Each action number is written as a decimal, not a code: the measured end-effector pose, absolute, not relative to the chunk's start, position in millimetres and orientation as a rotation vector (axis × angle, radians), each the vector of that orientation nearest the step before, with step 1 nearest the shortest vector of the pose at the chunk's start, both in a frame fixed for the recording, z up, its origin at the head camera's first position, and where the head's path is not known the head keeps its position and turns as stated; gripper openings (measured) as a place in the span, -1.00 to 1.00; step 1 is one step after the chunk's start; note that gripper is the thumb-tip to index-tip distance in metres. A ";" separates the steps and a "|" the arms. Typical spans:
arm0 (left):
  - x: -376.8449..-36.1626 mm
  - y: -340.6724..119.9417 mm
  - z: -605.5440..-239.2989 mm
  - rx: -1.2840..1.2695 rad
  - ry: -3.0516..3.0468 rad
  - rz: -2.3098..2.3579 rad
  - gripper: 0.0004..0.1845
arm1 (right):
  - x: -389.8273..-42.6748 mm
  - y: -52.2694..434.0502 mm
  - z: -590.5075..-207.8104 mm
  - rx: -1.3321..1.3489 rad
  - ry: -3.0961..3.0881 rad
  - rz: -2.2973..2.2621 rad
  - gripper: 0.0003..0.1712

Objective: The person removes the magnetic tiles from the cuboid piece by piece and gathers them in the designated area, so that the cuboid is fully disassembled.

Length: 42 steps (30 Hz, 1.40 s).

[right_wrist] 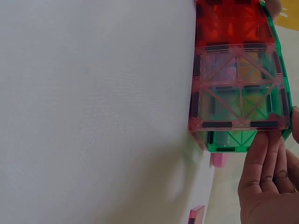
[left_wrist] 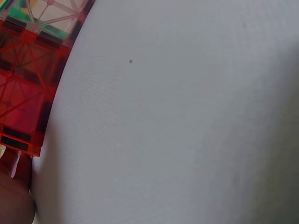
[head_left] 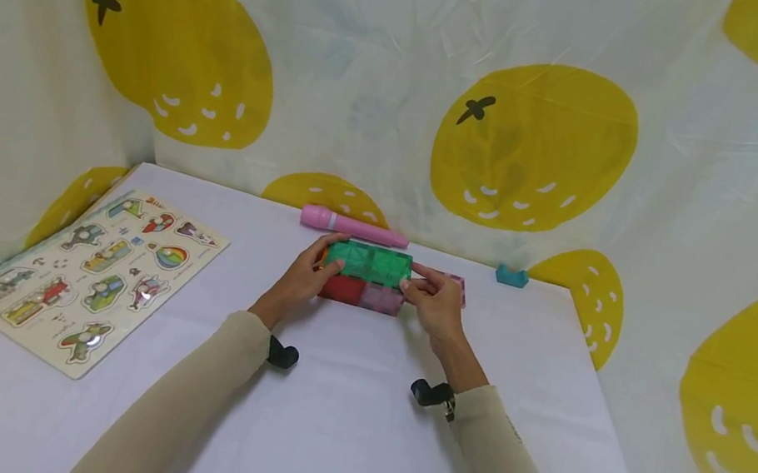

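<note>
A box built of magnetic tiles stands on the table, with a green top (head_left: 370, 263). Its front shows a red tile (head_left: 342, 290) beside a clear pink tile (head_left: 381, 299). My left hand (head_left: 295, 279) grips the left end, thumb on the green top's corner. My right hand (head_left: 441, 308) holds the right end, its thumb at the green edge and fingers against the side. In the right wrist view, the right hand's fingers (right_wrist: 261, 161) touch the pink tile's end. The left wrist view catches the red tile (left_wrist: 23, 88) and only a bit of the left hand (left_wrist: 16, 200).
Behind the box lies a pink toy microphone (head_left: 353, 227). A pink tile (head_left: 458, 284) lies partly hidden behind the right hand. A teal piece (head_left: 512, 276) sits at the back edge. To the left is a picture puzzle board (head_left: 98, 276) on the white table (head_left: 344, 433).
</note>
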<state>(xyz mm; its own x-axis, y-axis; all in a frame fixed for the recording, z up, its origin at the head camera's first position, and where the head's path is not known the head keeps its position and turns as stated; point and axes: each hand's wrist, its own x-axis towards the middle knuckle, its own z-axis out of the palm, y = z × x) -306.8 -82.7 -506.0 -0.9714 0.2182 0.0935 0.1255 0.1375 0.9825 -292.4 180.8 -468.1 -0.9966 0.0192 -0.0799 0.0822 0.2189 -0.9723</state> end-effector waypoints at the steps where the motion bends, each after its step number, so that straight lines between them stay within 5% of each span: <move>1: -306.8 -82.3 -506.0 0.358 2.321 1.988 -0.43 | -292.1 180.7 -468.7 0.106 2.414 -1.938 -0.48; 26: -309.6 -81.0 -507.6 0.364 2.371 1.972 -0.45 | -318.2 178.7 -474.7 0.223 2.127 -2.038 -0.48; 42: -310.7 -80.3 -506.6 0.367 2.396 1.957 -0.44 | -304.1 185.0 -474.5 -0.097 2.498 -2.067 -0.57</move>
<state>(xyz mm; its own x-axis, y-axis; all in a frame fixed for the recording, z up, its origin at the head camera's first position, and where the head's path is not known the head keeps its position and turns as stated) -310.7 -80.3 -506.6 -0.9718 0.1978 0.1281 0.1650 0.1832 0.9691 -304.1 185.0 -474.5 -0.9930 0.0191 0.1168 -0.1111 0.1882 -0.9758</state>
